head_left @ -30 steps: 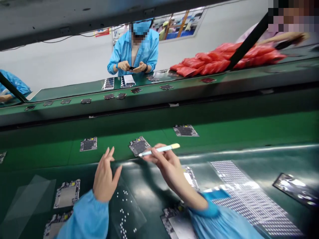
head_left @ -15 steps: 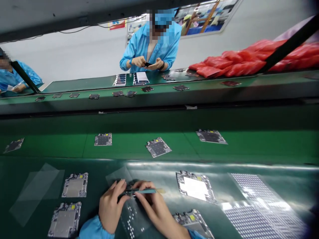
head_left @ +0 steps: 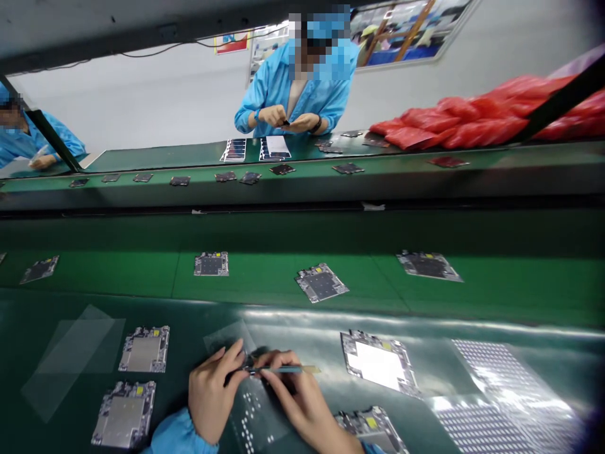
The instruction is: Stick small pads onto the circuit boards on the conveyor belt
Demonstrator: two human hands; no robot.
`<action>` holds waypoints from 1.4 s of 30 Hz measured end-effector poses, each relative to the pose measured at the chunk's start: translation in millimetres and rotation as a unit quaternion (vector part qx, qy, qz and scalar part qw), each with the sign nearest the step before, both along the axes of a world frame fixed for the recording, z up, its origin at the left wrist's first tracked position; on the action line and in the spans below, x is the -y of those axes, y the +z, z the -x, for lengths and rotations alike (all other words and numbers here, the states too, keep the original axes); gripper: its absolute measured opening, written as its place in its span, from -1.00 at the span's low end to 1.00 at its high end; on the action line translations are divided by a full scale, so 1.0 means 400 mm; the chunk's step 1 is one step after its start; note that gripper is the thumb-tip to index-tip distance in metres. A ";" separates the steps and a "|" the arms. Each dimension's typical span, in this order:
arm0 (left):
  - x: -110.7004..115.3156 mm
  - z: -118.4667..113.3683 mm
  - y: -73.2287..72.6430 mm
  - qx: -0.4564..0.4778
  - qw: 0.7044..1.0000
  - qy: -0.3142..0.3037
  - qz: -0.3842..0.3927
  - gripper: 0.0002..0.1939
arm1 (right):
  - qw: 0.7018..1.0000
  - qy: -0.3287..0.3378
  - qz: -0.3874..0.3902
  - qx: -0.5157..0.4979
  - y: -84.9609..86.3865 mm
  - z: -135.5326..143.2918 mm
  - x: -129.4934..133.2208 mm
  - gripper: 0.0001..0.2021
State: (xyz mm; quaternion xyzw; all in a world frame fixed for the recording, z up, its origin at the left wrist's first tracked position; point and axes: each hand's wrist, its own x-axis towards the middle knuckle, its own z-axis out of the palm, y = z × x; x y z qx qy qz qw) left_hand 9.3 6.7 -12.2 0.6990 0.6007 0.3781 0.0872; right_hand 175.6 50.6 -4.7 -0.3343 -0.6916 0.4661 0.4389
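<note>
Low in the centre of the view, my left hand has its thumb and fingers closed on a small dark part, too hidden to name. My right hand pinches a thin teal tool with a pale tip pointing right; its other end meets the fingertips of my left hand. Beneath both hands lies a clear plastic sheet with white dots. Circuit boards with metal plates rest on either side, two at the left and two at the right.
Clear films lie at the far left, and dotted sticker sheets at the right. Beyond runs a green belt with several boards. Across it, a person in blue handles a small item beside red bags; another person sits far left.
The boards on the near belt have shifted right in view. The whole view has moved slightly. Both my hands stay close together, with small finger movements.
</note>
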 end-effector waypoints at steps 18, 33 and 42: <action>-0.264 0.116 0.037 -0.126 0.990 0.050 0.040 -0.46 | 0.957 -0.080 0.213 -0.178 0.016 0.232 -0.469 -0.67; -0.372 0.094 0.015 -0.158 0.982 -0.006 0.100 -0.36 | 0.971 -0.125 0.189 -0.076 -0.056 0.219 -0.513 -0.86; -0.395 0.029 0.010 -0.122 0.985 0.008 0.126 -0.24 | 0.954 -0.198 0.199 -0.101 -0.040 0.198 -0.510 -0.87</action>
